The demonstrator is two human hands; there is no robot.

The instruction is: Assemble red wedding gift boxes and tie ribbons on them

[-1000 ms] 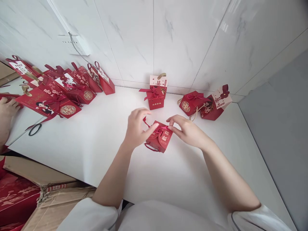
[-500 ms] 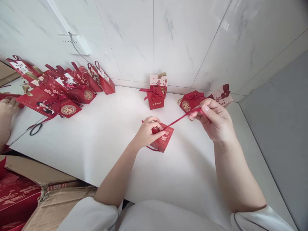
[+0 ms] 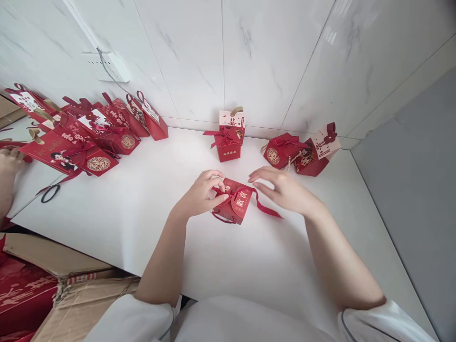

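A small red box (image 3: 242, 205) with gold lettering and a corded handle lies on the white table in front of me. My left hand (image 3: 205, 192) is at its left side, thumb and fingers curled round the ribbon at the top of the box. The red ribbon (image 3: 265, 208) crosses the box, and its loose end trails onto the table at the right. Just right of the box, my right hand (image 3: 281, 187) hovers with fingers apart and nothing between them.
Decorated red boxes (image 3: 85, 152) crowd the left, near black scissor handles (image 3: 50, 193). Another red box (image 3: 230, 149) stands by the wall, with more (image 3: 311, 159) at the right. Another person's hand (image 3: 10, 161) is far left. An open carton (image 3: 81, 297) sits lower left.
My right hand has let go of the ribbon and moved down and left towards the box. The ribbon, taut before, now lies slack. My left hand has shifted slightly left.
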